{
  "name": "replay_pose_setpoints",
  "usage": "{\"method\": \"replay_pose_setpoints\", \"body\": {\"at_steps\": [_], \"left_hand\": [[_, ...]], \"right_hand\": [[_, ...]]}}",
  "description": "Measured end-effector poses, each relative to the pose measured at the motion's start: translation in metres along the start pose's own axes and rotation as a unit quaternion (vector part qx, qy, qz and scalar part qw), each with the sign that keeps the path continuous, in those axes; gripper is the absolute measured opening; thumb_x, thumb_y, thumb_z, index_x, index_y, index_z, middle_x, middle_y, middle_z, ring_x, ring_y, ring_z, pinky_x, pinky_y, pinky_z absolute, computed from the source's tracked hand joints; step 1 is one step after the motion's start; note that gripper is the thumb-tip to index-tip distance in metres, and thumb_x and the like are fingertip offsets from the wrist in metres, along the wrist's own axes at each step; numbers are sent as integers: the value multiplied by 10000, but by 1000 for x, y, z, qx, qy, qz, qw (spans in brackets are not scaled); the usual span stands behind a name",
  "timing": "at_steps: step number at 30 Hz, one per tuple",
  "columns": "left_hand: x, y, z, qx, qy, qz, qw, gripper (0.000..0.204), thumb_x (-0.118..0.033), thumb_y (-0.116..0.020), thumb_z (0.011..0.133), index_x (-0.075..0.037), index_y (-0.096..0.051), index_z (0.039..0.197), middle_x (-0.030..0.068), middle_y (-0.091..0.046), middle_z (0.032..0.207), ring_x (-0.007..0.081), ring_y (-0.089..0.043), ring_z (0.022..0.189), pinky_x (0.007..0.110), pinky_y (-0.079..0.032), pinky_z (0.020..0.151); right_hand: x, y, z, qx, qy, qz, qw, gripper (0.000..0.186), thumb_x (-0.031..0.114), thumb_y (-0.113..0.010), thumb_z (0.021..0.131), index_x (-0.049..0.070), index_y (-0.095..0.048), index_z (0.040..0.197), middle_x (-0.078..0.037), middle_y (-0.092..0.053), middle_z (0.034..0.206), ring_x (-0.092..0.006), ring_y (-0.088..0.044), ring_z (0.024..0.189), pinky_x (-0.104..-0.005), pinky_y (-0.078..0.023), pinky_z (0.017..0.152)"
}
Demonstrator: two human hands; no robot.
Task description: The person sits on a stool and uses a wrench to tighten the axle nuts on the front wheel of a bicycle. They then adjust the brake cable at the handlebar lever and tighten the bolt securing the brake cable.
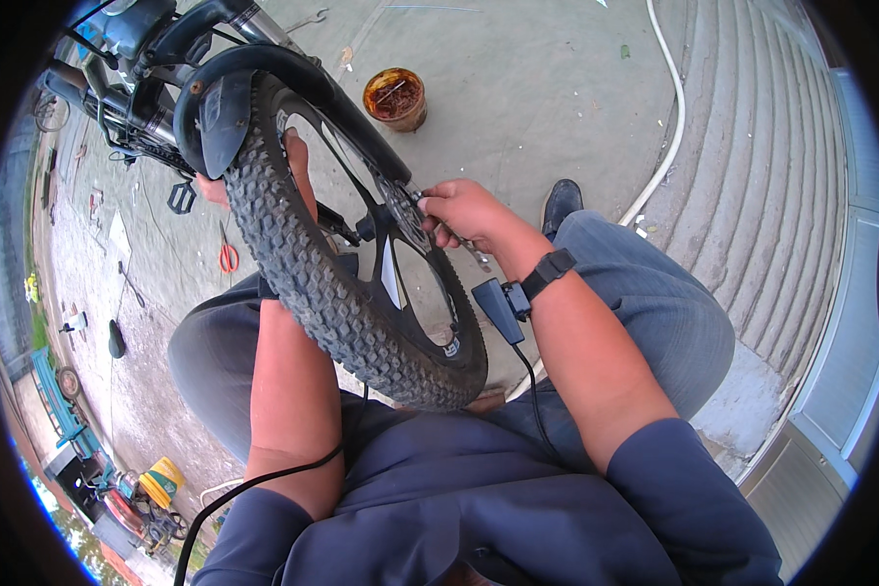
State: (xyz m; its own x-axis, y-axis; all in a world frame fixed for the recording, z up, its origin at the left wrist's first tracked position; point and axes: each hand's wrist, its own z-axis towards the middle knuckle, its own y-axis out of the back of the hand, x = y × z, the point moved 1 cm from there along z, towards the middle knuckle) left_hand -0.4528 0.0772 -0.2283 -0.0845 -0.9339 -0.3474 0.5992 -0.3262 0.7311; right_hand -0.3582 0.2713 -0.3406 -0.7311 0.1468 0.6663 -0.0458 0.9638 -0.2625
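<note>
A bicycle front wheel with a knobbly black tyre (317, 283) stands between my knees, under a black fork (356, 127) and mudguard (230, 127). My left hand (300, 166) is wrapped round the tyre from its far side. Its palm side shows through the wheel and some fingertips show left of the tread; the tyre covers the rest. My right hand (459, 212) is closed on a thin metal wrench (482, 262) at the lower end of the right fork leg, beside the brake disc (408, 213). Where the wrench meets the axle is mostly hidden by my fingers.
A rusty-stained tub (395, 101) stands on the concrete beyond the wheel. Orange-handled scissors (228, 257) and a pedal (181, 198) are at the left. A white hose (669, 146) runs along ridged steps (742, 166) at the right. A black cable (234, 493) crosses my left arm.
</note>
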Motion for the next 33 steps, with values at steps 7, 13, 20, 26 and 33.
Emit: {"method": "replay_pose_setpoints", "body": {"at_steps": [7,13,20,26,33], "left_hand": [[0,1,-1,24,8,6,1000,553,-363,-770,911,-60,-635,1354,210,-617,1350,391,-547,1298,537,-406,1107],[1,-1,1,14,3,23,1000,541,-352,-771,910,-61,-640,1347,207,-633,1330,387,-562,1280,527,-410,1100],[-1,1,2,5,-25,31,999,531,-344,-775,909,-59,-644,1337,201,-644,1320,394,-573,1265,532,-419,1088],[0,-1,-1,9,3,20,1000,531,-356,-770,912,-62,-651,1338,203,-649,1321,393,-572,1273,530,-407,1103],[8,-3,1,75,31,-9,997,857,-350,-818,843,71,-389,1453,294,-425,1458,445,-450,1354,541,-343,1150]], "right_hand": [[-36,5,3,-27,49,32,998,364,153,-617,1015,4,-662,1344,-24,-707,915,-101,-634,684,-257,-515,612],[-60,0,28,-71,124,39,989,393,130,-636,1006,27,-652,1385,7,-690,928,-85,-622,760,-242,-520,703],[-38,-6,13,-33,60,99,993,314,167,-630,1012,-1,-683,1272,-29,-691,883,-104,-636,690,-269,-528,616],[-7,4,2,-18,-4,2,1000,233,207,-613,1022,-3,-690,1086,-48,-666,830,-127,-633,586,-284,-490,500],[-40,1,3,-23,31,48,998,399,202,-607,1044,43,-623,1410,-14,-700,970,-86,-646,728,-242,-519,665]]}}
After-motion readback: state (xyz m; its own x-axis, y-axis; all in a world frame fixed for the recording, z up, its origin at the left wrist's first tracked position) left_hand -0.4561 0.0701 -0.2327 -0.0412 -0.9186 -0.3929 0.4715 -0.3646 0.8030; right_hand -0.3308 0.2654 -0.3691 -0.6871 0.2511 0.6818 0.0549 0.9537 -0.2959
